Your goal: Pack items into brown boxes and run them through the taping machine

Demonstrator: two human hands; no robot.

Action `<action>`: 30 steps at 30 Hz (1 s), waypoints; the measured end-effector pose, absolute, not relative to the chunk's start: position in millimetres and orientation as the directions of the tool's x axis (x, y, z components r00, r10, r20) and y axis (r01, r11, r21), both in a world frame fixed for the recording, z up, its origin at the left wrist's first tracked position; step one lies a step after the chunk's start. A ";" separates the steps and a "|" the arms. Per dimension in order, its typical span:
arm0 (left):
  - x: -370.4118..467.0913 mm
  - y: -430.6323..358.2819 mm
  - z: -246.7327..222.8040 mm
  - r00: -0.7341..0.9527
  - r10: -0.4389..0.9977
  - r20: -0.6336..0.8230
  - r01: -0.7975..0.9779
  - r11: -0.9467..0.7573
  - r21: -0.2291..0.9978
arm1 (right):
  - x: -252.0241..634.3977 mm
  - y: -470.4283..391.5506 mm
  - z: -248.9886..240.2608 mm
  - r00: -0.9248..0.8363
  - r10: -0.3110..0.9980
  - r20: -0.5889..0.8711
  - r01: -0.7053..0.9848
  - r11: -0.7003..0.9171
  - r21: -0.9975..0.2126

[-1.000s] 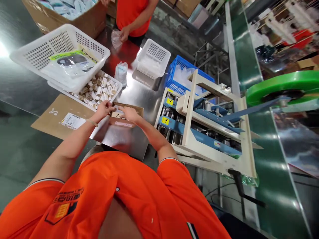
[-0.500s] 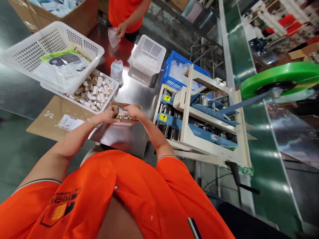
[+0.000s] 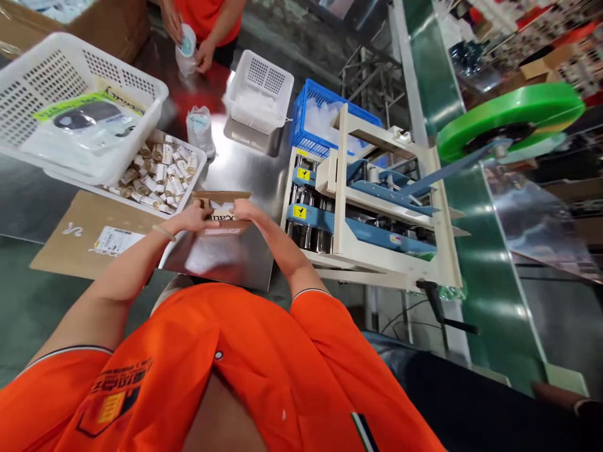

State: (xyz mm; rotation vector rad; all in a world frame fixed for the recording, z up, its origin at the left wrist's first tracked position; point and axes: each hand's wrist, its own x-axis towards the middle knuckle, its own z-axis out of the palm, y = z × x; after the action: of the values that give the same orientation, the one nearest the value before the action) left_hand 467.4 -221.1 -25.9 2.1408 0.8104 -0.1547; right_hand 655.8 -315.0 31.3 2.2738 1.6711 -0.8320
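An open brown cardboard box (image 3: 226,230) rests on the metal table (image 3: 254,251), with black-lettered contents (image 3: 223,216) showing between its flaps. My left hand (image 3: 192,217) grips the left end of the box, beside the tray of small bottles. At the box's right end, my right hand (image 3: 245,209) has its fingers curled over the edge and the contents. Just beyond the box stands a clear-wrapped cylinder (image 3: 200,130). What lies under my fingers is hidden.
White basket (image 3: 155,94) with bagged items overlaps the bottle tray (image 3: 195,179). Flat cardboard (image 3: 61,248) lies left. Behind are a small white basket (image 3: 282,81) and blue crate (image 3: 298,125). A taping machine (image 3: 339,207) stands right. Another person's hands (image 3: 205,55) hold a wrapped item.
The view has shifted, moving the scene leftward and slightly up. My hands remain at the box, its opening showing more clearly. The other person's second hand and wrapped item have come into view.
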 end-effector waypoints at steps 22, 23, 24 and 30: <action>481.4 -259.9 -22.8 0.759 0.630 -0.165 0.646 -0.699 0.305 | 711.7 -380.1 -37.8 0.295 0.925 -0.239 0.868 -0.364 -0.337; 486.8 -259.5 -24.9 0.756 0.637 -0.149 0.648 -0.696 0.309 | 712.1 -393.2 -45.6 0.433 0.874 -0.220 0.800 -0.485 -0.354; 495.7 -257.2 -27.0 0.755 0.641 -0.137 0.647 -0.695 0.315 | 711.2 -408.2 -54.4 0.561 0.799 -0.217 0.712 -0.600 -0.365; 625.3 -218.8 -32.9 0.837 0.539 -0.093 0.537 -0.776 0.332 | 691.7 -482.5 -108.8 0.787 0.508 -0.350 0.413 -0.855 -0.313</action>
State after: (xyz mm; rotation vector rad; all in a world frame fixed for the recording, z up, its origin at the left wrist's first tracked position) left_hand 625.3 -218.8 -32.9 2.6703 0.8087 0.0101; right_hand 691.7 -482.5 -108.8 3.1766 0.8297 -0.7290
